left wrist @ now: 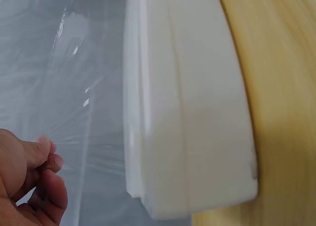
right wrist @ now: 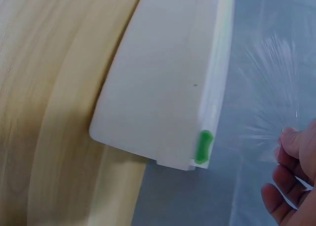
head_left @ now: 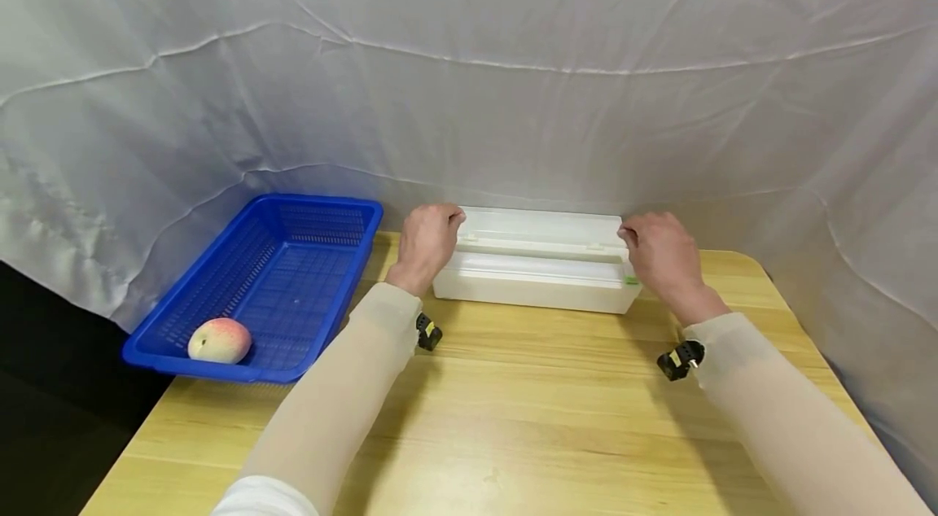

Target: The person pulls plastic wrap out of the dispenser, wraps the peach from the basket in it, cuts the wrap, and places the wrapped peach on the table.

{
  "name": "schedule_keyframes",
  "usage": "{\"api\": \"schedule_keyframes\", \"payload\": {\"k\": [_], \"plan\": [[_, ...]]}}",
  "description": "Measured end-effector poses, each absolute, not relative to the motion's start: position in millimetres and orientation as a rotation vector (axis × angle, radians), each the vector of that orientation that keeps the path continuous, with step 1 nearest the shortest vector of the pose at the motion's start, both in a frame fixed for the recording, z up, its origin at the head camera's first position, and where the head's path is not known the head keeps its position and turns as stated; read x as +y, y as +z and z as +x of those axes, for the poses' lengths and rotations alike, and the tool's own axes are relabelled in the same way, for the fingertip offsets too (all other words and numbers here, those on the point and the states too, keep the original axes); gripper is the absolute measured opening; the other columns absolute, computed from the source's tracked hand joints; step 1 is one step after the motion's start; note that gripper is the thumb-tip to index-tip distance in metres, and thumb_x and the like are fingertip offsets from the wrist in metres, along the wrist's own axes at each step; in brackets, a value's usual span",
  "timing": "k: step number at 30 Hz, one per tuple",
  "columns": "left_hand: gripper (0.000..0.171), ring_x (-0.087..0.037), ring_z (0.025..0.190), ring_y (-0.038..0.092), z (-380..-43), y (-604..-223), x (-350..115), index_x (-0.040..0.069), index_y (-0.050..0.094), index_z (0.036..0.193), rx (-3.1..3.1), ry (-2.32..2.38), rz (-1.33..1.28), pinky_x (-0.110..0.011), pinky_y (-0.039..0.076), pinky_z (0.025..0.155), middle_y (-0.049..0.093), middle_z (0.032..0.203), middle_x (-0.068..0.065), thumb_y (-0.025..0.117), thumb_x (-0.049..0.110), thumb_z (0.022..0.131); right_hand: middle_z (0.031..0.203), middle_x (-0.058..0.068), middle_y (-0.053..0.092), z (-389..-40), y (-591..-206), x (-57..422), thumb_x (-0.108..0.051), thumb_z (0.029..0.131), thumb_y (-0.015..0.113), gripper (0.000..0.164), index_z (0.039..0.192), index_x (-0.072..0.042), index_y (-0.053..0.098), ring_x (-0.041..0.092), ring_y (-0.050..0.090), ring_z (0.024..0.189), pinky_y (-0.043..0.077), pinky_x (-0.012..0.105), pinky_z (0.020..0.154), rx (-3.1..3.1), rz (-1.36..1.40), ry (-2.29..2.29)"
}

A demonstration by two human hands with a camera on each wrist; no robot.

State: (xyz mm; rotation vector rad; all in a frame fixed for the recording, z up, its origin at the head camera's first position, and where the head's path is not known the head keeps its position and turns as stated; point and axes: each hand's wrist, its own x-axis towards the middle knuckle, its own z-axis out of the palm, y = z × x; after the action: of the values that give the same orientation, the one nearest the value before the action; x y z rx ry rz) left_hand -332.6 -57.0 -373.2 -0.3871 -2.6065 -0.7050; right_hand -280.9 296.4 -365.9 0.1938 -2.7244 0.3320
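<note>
A white cling film dispenser (head_left: 535, 294) stands at the back of the table, its lid (head_left: 542, 221) raised behind the long slot. Clear cling film (left wrist: 86, 87) stretches in creases from the fingertips of both hands. At the dispenser's left end, my left hand (head_left: 427, 243) pinches one corner of the film between thumb and forefinger. My right hand (head_left: 665, 255) pinches the film's other corner beyond the right end, and creases fan out from its fingertips in the right wrist view. A green slide cutter (right wrist: 203, 147) sits at the dispenser's right end.
To the left lies a blue plastic basket (head_left: 296, 288) with a peach (head_left: 220, 339) in its near corner. Grey cloth (head_left: 513, 125) hangs close behind the wooden table (head_left: 528, 410). Black wrist cameras hang under both forearms.
</note>
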Motion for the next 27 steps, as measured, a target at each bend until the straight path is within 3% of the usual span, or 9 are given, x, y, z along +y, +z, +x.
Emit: {"api": "schedule_keyframes", "payload": {"k": [7,27], "plan": [[0.021,-0.026,0.095,0.076,-327.4,-358.1,-53.5,0.011,0.081,0.109,-2.546,-0.716,-0.393,-0.041,0.062,0.084,0.080,0.103,-0.007,0.065,0.024,0.107,0.116,0.023,0.073,-273.8,-353.6,295.2,-0.020,0.108,0.061,0.023,0.114,-0.002,0.074,0.046,0.059,0.114,0.051,0.067,0.091,-2.685,0.145,0.399],[0.023,-0.027,0.091,0.076,-311.0,-324.9,-53.7,0.007,0.081,0.112,-2.341,-0.879,-0.391,-0.039,0.063,0.080,0.079,0.107,-0.011,0.065,0.023,0.107,0.106,0.025,0.069,-262.4,-329.2,280.4,-0.024,0.111,0.057,0.030,0.111,0.002,0.072,0.045,0.059,0.104,0.048,0.061,0.091,-2.429,0.019,0.590]]}}
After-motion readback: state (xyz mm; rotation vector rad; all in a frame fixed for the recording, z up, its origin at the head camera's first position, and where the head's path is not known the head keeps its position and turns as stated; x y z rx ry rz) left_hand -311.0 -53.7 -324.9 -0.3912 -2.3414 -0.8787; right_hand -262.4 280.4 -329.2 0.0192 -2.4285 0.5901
